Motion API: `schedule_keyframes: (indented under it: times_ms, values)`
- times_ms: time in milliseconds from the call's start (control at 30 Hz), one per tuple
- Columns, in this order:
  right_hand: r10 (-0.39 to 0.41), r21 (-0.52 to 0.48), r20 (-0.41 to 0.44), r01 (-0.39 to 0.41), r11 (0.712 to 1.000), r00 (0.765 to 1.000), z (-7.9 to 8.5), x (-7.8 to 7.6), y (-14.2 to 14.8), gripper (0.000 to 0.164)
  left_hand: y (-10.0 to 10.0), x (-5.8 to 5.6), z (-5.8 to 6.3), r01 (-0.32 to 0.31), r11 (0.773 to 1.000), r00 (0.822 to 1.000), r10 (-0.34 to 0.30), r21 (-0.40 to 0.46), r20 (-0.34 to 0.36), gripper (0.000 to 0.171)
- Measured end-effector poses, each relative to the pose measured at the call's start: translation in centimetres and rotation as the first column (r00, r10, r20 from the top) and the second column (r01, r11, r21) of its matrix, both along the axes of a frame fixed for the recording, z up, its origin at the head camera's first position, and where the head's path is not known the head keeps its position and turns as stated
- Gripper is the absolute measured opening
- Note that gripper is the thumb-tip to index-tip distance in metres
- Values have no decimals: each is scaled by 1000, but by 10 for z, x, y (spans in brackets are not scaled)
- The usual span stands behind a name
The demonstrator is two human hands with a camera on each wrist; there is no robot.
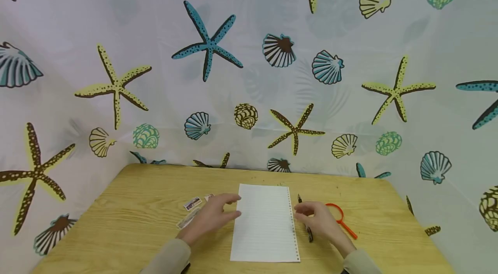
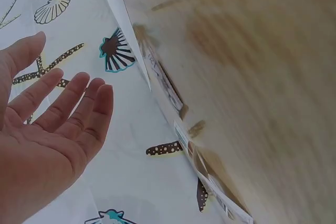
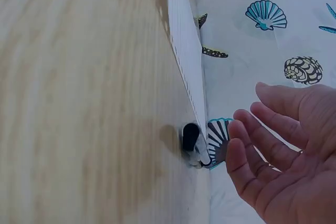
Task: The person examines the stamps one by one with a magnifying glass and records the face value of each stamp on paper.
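Note:
A sheet of lined white paper, with holes punched down its right edge, lies on the wooden table. My left hand hovers at the paper's left edge, thumb and fingers parted and nothing between them. Over on the right side, my right hand is held loosely curved above a dark pen, hiding its middle. In the right wrist view the pen's black end shows below the empty fingers. Small printed picture slips lie beside my left hand, partly covered by it.
A red magnifying glass lies right of my right hand, its handle angled toward the front. Light curtains printed with shells and starfish enclose the table at the back and both sides.

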State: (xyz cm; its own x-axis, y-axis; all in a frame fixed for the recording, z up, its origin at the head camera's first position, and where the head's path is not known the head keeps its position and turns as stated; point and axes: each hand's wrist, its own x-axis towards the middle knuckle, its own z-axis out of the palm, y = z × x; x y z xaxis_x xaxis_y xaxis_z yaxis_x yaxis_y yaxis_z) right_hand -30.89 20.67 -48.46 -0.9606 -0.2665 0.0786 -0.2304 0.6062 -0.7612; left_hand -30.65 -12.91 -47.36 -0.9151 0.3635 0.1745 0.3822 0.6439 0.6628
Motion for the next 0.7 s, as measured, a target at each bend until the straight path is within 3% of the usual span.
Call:
schedule_keyframes:
  times_ms: [267, 500, 700]
  values:
    - [-13, -159, 93, 28, 987, 996, 0, 3, 14, 30, -9, -3, -2, 3, 997, 999, -6, 81, 31, 41]
    - [14, -196, 140, 14, 981, 990, 0, 6, 31, 34, -17, -6, -4, -11, 988, 995, -4, 157, 98, 41]
    - [57, -201, 156, -25, 979, 986, 1, 6, 45, 36, -32, -10, -4, -21, 979, 993, -3, 202, 116, 38]
